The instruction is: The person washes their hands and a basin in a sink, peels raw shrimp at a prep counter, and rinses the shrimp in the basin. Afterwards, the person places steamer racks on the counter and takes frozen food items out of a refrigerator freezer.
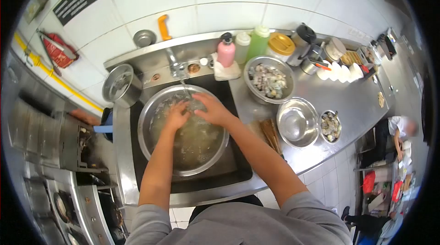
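Note:
A wide metal basin (188, 172) of cloudy, rippling water sits in the sink (238, 164). From the tap (173, 64) a thin stream runs into it near the far rim. Over the far half of the basin is my left hand (177, 115), fingers apart at the water surface, with nothing visible in them. To its right my right hand (213, 109) is spread, thumb and fingers apart, close to the stream and holding nothing I can see. Whether anything lies under the water cannot be made out.
On the right counter stand a bowl of greyish-white pieces (267, 81), a shiny metal bowl (298, 123) and a smaller filled bowl (330, 127). Bottles, including a pink one (226, 52), line the wall. A metal pot (121, 86) is left of the sink. People are far right.

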`<state>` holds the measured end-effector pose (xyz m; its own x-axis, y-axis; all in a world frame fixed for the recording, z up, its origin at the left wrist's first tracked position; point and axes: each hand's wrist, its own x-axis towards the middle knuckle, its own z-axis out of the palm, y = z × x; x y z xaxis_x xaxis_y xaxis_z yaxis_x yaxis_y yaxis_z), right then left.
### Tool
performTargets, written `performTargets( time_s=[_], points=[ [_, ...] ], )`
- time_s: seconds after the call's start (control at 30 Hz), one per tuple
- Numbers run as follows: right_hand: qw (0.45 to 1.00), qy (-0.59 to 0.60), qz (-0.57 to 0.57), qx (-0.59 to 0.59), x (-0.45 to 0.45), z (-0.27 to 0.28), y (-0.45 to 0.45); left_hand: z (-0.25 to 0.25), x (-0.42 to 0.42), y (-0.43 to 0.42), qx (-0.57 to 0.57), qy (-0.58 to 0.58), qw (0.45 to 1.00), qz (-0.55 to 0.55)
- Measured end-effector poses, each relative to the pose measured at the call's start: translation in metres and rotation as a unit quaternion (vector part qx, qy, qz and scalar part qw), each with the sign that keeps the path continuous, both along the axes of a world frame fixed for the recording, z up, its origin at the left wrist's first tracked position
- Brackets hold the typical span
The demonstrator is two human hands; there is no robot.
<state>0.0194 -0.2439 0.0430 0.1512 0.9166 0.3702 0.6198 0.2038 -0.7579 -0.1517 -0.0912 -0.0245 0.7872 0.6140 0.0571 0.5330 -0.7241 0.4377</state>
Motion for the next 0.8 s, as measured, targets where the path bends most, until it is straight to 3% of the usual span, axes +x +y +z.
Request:
performTargets(
  time_s=[0.03,0.1,0.23,0.37,0.43,0.57,0.63,0.7,0.73,0.77,0.8],
  points=[
    [1.0,0.004,0.012,-0.001,-0.012,-0.011,0.009,-0.005,-0.011,0.001,-0.001,0.004,1.0,0.012],
    [0.976,-0.12,-0.016,-0.179,-0.036,-0.03,0.024,-0.017,-0.03,-0.001,-0.039,0.125,0.991,0.02],
    [0.926,-0.131,0.051,-0.349,-0.049,-0.072,0.038,0.008,-0.053,-0.019,-0.113,0.167,0.979,-0.008],
    [0.926,-0.172,0.078,-0.327,-0.057,-0.074,0.023,-0.008,-0.071,-0.021,-0.134,0.172,0.975,-0.032],
    [0.894,-0.122,0.105,-0.417,-0.059,-0.057,0.019,-0.01,-0.077,-0.025,-0.154,0.163,0.973,-0.05],
    [0.898,-0.066,0.094,-0.425,-0.066,-0.075,0.006,-0.017,-0.081,-0.036,-0.233,0.169,0.957,0.02],
    [0.863,0.058,0.048,-0.5,-0.068,-0.086,0.004,-0.019,-0.083,-0.038,-0.258,0.168,0.951,0.029],
    [0.845,0.132,0.026,-0.517,-0.07,-0.095,0.001,-0.021,-0.085,-0.04,-0.463,0.089,0.878,0.089],
    [0.824,0.202,0.006,-0.529,-0.071,-0.098,0.0,-0.008,-0.085,-0.046,-0.462,0.091,0.878,0.088],
    [0.825,0.203,0.005,-0.528,-0.074,-0.089,-0.002,0.016,-0.083,-0.057,-0.498,0.08,0.851,0.146],
    [0.795,0.277,-0.02,-0.54,-0.079,-0.074,-0.006,0.03,-0.083,-0.063,-0.53,0.068,0.821,0.203]
  ],
)
